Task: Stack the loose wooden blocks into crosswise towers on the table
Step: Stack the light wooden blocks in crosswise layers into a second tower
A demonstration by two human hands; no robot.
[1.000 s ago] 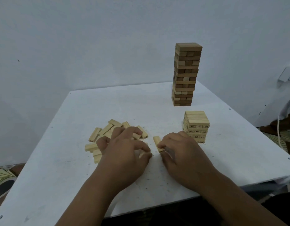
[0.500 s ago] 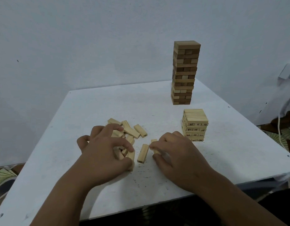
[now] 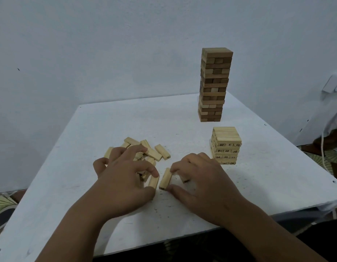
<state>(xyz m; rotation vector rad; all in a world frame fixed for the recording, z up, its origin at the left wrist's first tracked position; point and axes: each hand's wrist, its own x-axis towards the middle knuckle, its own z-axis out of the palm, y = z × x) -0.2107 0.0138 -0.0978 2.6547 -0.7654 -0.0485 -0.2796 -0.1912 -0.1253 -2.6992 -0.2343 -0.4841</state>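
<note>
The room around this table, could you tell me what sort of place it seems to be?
Probably a plain room in a home, though I cannot be sure: a bare pale wall, a scuffed white table against it, and patterned floor covering beside the table.

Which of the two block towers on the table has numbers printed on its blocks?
The short pale tower, nearer the right hand, shows printed numbers. The tall tower behind it is mixed brown and unmarked.

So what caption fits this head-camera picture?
Both hands gather loose blocks beside two finished towers.
</note>
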